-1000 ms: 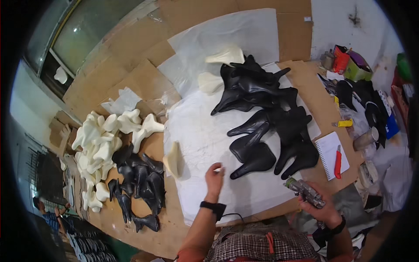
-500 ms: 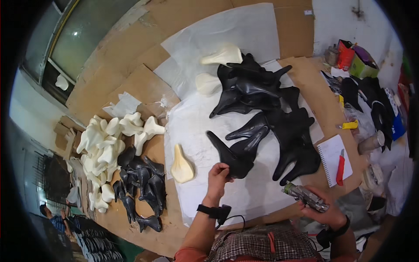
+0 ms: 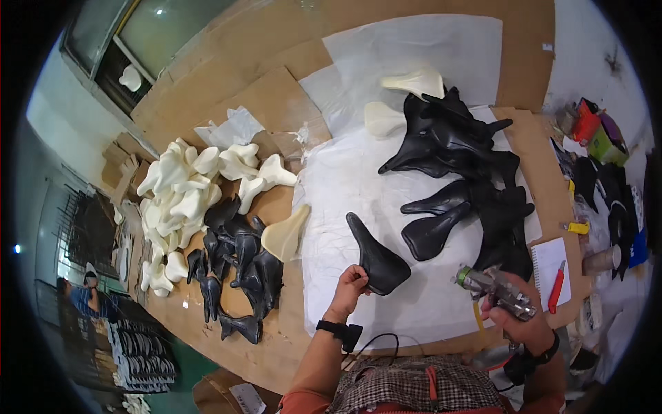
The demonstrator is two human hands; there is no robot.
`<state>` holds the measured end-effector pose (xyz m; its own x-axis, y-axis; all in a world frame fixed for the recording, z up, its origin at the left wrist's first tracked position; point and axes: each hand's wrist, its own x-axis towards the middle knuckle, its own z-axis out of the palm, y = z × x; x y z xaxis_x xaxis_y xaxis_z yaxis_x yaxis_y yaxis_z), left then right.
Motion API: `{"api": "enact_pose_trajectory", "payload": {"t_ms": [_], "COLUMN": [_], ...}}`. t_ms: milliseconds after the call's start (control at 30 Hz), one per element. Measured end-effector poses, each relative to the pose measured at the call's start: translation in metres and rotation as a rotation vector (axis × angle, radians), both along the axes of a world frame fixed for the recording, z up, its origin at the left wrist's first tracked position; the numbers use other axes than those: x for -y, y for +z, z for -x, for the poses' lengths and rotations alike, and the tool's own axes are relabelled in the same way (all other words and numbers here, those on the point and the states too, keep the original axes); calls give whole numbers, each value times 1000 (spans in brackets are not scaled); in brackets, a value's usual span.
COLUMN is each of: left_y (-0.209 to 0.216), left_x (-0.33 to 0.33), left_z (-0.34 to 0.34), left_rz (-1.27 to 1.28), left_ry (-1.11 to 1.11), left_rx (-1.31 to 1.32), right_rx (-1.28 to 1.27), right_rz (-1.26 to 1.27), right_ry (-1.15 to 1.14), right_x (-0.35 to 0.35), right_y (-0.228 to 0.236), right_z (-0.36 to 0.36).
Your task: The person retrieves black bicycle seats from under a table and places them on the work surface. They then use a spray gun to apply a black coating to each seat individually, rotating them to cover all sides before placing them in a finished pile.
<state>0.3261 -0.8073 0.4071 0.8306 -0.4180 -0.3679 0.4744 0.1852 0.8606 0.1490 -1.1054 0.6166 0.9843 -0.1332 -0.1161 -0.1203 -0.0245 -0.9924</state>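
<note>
My left hand (image 3: 348, 291) pinches the rear edge of a black bicycle saddle piece (image 3: 378, 261) lying on white sheeting (image 3: 331, 207), its nose pointing away from me. In my right hand (image 3: 522, 330) is a metal spray gun (image 3: 502, 291), its green-marked front turned left, held above the sheet's right side. Another black saddle piece (image 3: 438, 231) lies right of the one I pinch, beside a heap of black saddle covers (image 3: 452, 138). To the left, a single cream foam saddle pad (image 3: 285, 236) straddles the sheet's edge.
Cream foam pads (image 3: 176, 196) pile up at left, with glossy black saddle shells (image 3: 241, 259) before them. More foam pads (image 3: 417, 81) sit at the far side. A notebook (image 3: 545, 265) with a red cutter (image 3: 556, 286) and a cup (image 3: 601, 261) stand right. Another person (image 3: 86, 297) is far left.
The view has swung left. The black piece under my left hand now lies flatter with its top spread out, and another black piece shows separately beside the heap. The spray gun remains in my right hand.
</note>
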Motion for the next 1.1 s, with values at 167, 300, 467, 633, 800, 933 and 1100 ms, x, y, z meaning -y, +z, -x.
{"api": "enact_pose_trajectory", "payload": {"t_ms": [167, 300, 467, 633, 800, 933, 1100], "left_y": [0, 44, -40, -105, -148, -88, 9], "left_x": [-92, -186, -285, -231, -225, -187, -134], "left_z": [-11, -39, -94, -177, -246, -244, -159], "left_rz": [-85, 321, -11, 65, 187, -380, -932], "left_ry": [263, 895, 926, 800, 858, 877, 400], "left_rx": [85, 165, -90, -355, -251, 116, 951], "right_rx": [-118, -141, -239, -303, -333, -321, -226], "right_rz": [37, 61, 80, 175, 232, 252, 163], "right_ry": [70, 10, -5, 10, 10, -26, 1], "right_x": [-30, -42, -65, -92, -101, -115, -121], "right_y": [-10, -30, -42, -27, -27, -17, -8], "right_z": [-1, -6, -22, -47, -58, -67, -76]}}
